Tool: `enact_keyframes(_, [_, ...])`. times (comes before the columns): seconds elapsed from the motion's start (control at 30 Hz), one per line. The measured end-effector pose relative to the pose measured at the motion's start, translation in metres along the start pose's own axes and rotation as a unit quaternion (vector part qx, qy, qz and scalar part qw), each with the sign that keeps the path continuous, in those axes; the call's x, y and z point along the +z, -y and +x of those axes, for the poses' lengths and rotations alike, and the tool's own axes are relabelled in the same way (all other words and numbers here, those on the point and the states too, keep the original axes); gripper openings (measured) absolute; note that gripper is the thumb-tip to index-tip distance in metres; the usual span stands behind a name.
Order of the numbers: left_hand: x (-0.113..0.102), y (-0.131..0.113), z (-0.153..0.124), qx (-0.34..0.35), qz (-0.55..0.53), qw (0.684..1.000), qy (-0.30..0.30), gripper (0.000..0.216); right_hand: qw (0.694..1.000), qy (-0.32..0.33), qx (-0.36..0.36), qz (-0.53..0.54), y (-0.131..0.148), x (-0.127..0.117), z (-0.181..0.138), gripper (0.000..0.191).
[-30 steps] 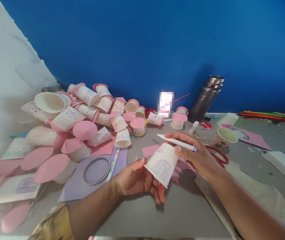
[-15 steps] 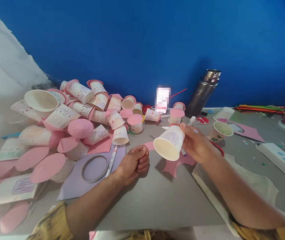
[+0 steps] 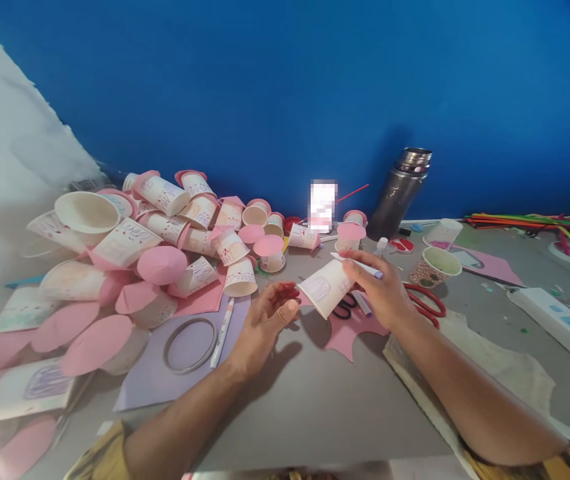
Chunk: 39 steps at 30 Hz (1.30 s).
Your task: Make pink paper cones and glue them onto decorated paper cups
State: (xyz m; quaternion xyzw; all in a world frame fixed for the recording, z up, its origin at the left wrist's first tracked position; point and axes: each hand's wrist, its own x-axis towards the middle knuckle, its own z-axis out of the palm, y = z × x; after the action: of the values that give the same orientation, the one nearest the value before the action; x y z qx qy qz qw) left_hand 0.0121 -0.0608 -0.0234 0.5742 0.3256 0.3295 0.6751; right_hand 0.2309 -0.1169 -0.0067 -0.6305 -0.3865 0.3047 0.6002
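Note:
My right hand (image 3: pixel 382 290) grips a white paper cup (image 3: pixel 322 288) lying tilted, with purple scribble on its side. A white marker (image 3: pixel 365 268) with a purple end is held in the same hand, lying across the cup. Beside the cup's rim is my left hand (image 3: pixel 267 323), its fingers curved and apart, holding nothing. Beneath the cup lie a pink paper scrap (image 3: pixel 345 341) and dark looped handles (image 3: pixel 343 307). Left of my left hand, a roll of tape (image 3: pixel 191 370) and another marker (image 3: pixel 222 332) rest on purple paper (image 3: pixel 145 380).
Decorated paper cups with pink paper discs (image 3: pixel 162 265) are heaped at the left. A dark metal flask (image 3: pixel 397 197) stands by the blue wall. Red-handled scissors (image 3: pixel 429 310), a patterned cup (image 3: pixel 435 268), a cloth (image 3: pixel 495 360) and a power strip (image 3: pixel 559 323) are on the right.
My left hand has opened from a closed fist and moved near the cup. The cup has turned in my right hand, its mouth now facing lower left, and the marker shows across it.

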Motion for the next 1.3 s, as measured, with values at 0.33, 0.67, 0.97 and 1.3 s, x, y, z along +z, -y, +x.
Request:
enact_keyframes(0.33, [0.002, -0.002, -0.001, -0.037, -0.006, 0.995, 0.093, 0.073, 0.983, 0.087, -0.084, -0.139, 0.009, 0.001, -0.012, 0.049])
enact_keyframes(0.67, [-0.003, 0.002, 0.006, -0.096, -0.106, 0.986, 0.085, 0.056, 0.982, 0.018, -0.138, -0.13, 0.014, -0.015, 0.001, 0.045])
enact_keyframes(0.97, [-0.008, -0.006, 0.012, 0.009, 0.315, 0.948, -0.035, 0.064, 0.962, -0.067, -0.17, -0.201, 0.009, -0.036, 0.021, 0.034])
enact_keyframes(1.3, [-0.013, 0.009, 0.015, 0.023, 0.326, 0.944, -0.052, 0.062, 0.8, 0.223, -0.102, -0.548, 0.005, -0.053, 0.018, 0.051])
